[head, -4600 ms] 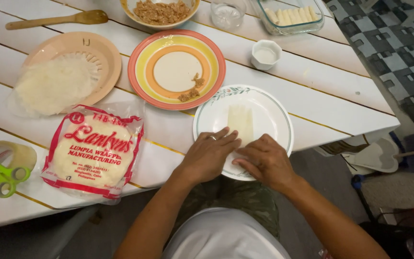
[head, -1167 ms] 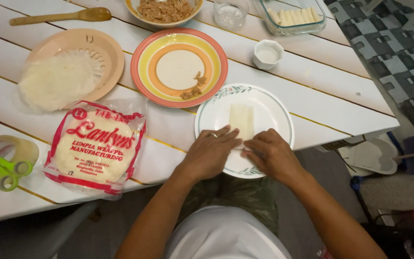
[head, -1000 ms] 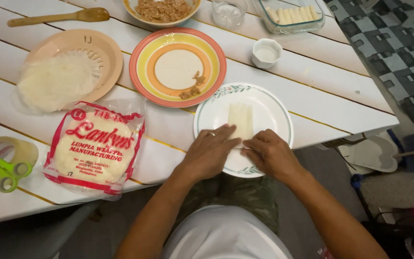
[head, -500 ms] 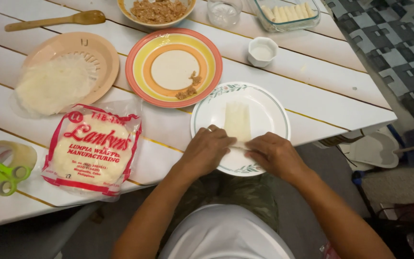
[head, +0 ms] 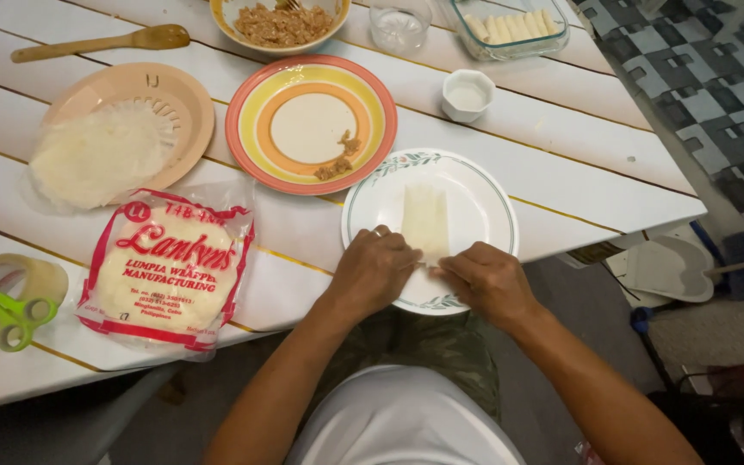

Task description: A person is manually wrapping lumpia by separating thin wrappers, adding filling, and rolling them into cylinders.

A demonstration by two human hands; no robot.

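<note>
- Wrapper [head: 424, 220]: a pale, translucent, narrow folded strip lying lengthwise on the white plate [head: 484, 202], which has a green rim line and a leaf print. Its far end lies free near the plate centre; its near end is under the fingertips.
- Left hand [head: 374, 271]: palm down on the near-left part of the plate, fingers curled and held together, tips pressing the near end of the wrapper. A ring shows on one finger.
- Right hand [head: 488, 280]: palm down on the near-right part of the plate, fingers bent and close together, tips on the same near end. The two hands almost meet at the wrapper; whether they pinch or only press it cannot be told.
- Just beyond the white plate: a striped plate [head: 312, 125] in orange and yellow with a few brown crumbs, and a small white cup [head: 467, 93].
- Far edge of the table [head: 561, 155]: a bowl of brown filling [head: 282, 21], a small glass [head: 399, 24] and a glass dish of finished rolls [head: 510, 26].
- Left side: a tan plate [head: 174, 95] with loose wrapper sheets, a wooden spoon [head: 101, 43], a red-and-white wrapper packet [head: 165, 267], green-handled scissors [head: 2, 306].
- Edges: the white plate sits at the near table edge, its rim at the drop. Open tabletop lies right of the plate up to the corner.
</note>
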